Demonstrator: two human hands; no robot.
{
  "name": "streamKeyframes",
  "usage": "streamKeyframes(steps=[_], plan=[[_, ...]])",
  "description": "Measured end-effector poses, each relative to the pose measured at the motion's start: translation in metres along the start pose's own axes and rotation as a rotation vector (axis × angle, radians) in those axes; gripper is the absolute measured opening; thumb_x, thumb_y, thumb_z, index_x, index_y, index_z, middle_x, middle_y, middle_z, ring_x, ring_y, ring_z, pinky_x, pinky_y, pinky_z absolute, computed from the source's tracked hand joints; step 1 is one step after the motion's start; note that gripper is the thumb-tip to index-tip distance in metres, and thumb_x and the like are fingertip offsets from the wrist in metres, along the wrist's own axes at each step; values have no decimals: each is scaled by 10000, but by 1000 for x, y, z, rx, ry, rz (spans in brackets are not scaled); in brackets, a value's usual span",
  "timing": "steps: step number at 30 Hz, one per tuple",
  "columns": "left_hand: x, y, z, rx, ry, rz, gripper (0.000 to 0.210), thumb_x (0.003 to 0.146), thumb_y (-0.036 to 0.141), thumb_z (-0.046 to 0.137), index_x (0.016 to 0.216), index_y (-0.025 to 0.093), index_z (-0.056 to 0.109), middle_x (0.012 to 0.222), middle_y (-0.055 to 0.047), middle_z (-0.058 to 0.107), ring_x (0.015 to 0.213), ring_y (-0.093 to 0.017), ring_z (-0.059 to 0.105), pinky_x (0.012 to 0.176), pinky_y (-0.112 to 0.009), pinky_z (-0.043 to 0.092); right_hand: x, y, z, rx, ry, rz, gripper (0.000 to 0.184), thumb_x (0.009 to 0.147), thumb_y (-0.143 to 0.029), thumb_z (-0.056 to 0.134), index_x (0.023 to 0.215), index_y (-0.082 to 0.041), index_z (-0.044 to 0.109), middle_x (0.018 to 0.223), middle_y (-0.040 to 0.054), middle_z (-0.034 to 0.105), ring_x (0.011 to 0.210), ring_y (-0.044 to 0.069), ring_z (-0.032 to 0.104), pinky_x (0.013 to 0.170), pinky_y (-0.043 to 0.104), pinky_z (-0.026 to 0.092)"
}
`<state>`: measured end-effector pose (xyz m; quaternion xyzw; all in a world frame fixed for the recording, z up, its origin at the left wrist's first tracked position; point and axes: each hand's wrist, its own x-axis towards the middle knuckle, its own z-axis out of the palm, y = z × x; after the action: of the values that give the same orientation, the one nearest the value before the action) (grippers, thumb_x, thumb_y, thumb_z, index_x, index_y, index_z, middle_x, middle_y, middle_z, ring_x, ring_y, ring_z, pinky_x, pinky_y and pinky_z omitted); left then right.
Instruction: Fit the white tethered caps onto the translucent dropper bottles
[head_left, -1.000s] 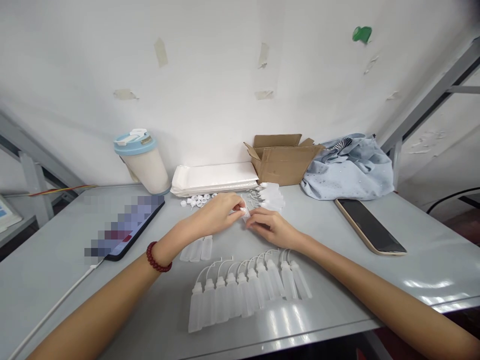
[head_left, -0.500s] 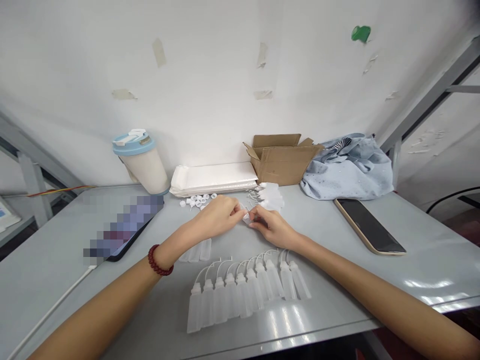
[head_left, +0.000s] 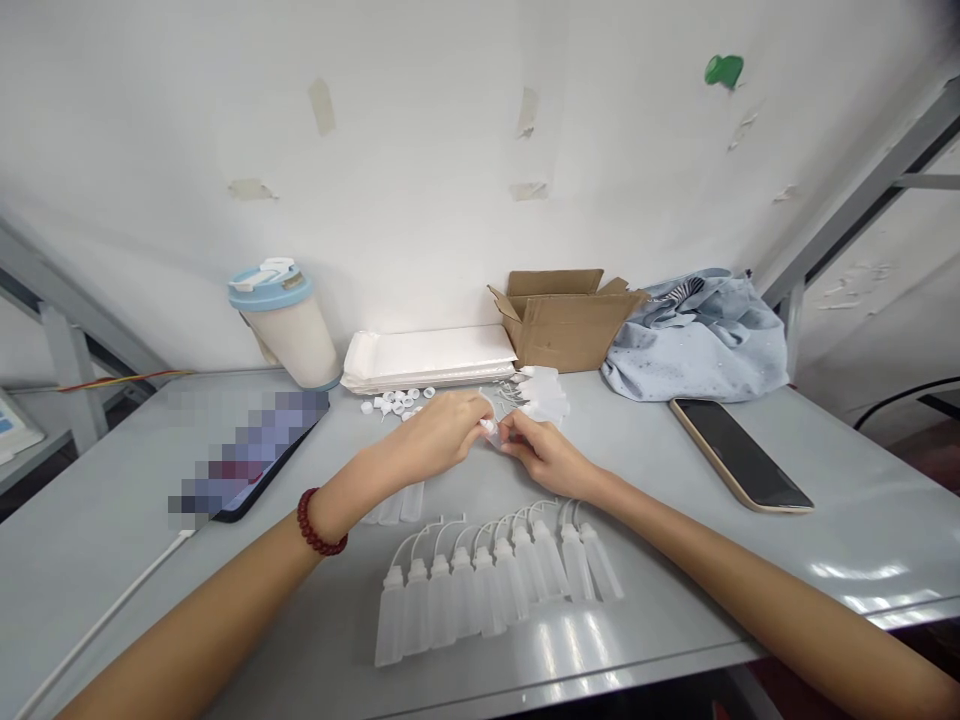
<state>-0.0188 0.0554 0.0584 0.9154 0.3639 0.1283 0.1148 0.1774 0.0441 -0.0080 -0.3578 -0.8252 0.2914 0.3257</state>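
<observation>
My left hand (head_left: 446, 432), a dark red bead bracelet at its wrist, pinches a small white cap (head_left: 487, 426). Opposite it, my right hand (head_left: 549, 448) is closed on a small translucent plastic bottle (head_left: 493, 438), mostly hidden by the fingers. The two hands almost meet above the table, cap and bottle together between them. Closer to me lies a row of several capped squeeze bottles (head_left: 484, 585) with thin curved strips at their tops. A few bottles without visible tops (head_left: 411, 503) lie partly under my left forearm.
Behind my hands are loose white caps (head_left: 397, 402), a pile of translucent bottles (head_left: 546, 395), white padded envelopes (head_left: 431, 355) and an open cardboard box (head_left: 570, 330). A tumbler (head_left: 289, 325) and a charging phone (head_left: 259, 460) stand left; another phone (head_left: 739, 452) and blue cloth (head_left: 697, 340) are right.
My left hand has shifted its fingers slightly around the white cap, which shows more now. The right hand stays almost where it was. The whole view has moved a little.
</observation>
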Motion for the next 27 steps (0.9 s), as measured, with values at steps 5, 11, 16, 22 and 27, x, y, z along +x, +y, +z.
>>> streamKeyframes(steps=[5,11,16,22,27], plan=[[1,-6,2,-107,47,38,185,867,159,471,911,178,650,920,-54,675,839,-194,600,737,-285,425,0,0,1,1,7,8,99,846,-105,425,848,-204,417,715,-26,483,618,118,411,602,236,333],[4,-5,1,-167,-6,-136,263,865,303,490,693,160,627,632,-12,623,580,-149,524,558,-265,343,-2,-1,2,-51,14,-45,112,838,-90,416,839,-202,417,771,1,520,647,126,425,610,244,338],[3,-4,3,-140,-6,-140,246,861,303,487,718,160,627,668,-27,644,608,-162,545,570,-267,343,-2,0,1,-33,18,-20,102,835,-101,435,836,-203,430,730,-11,505,647,129,432,604,243,337],[3,-5,0,-201,22,-50,154,810,190,516,872,171,655,870,-50,691,788,-192,612,717,-281,433,-1,-1,-1,3,22,39,92,829,-105,446,839,-197,450,731,-16,517,628,119,422,604,241,331],[4,-5,1,-287,-15,-197,263,831,403,546,809,168,660,777,-29,682,711,-179,601,614,-256,407,-2,-1,0,3,23,36,103,823,-93,441,826,-196,447,698,-28,481,620,117,410,602,236,320]])
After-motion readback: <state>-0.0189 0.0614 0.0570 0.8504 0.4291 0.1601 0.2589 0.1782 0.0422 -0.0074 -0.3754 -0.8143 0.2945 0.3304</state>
